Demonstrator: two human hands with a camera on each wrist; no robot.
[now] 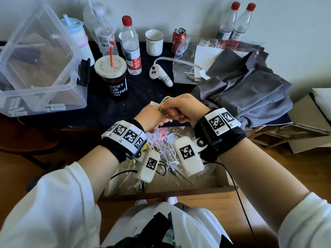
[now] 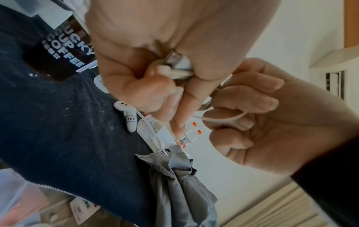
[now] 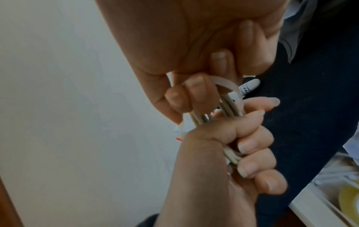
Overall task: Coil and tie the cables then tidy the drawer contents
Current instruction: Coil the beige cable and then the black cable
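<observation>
1. Left hand (image 1: 152, 115) is gripping the coiled cable (image 3: 231, 155), fingers curled tight round the bundle, above the open drawer (image 1: 206, 181) at the table's near edge.
2. Right hand (image 1: 186, 106) is pinching a white zip tie (image 3: 227, 83) looped over the coil, fingers curled.
3. Step, as I judge it: tying this coil. Next move is probably calling for feeding the tie's tail through its head and pulling snug while the left hand is keeping the loops together.
4. Drawer is holding loose white zip ties and cables, too tangled to count.
5. Counts on the table: four bottles, one can (image 1: 178, 40), one mug (image 1: 154, 42), one coffee cup (image 1: 112, 77), one white controller (image 1: 159, 74), one clear box (image 1: 39, 58).
</observation>
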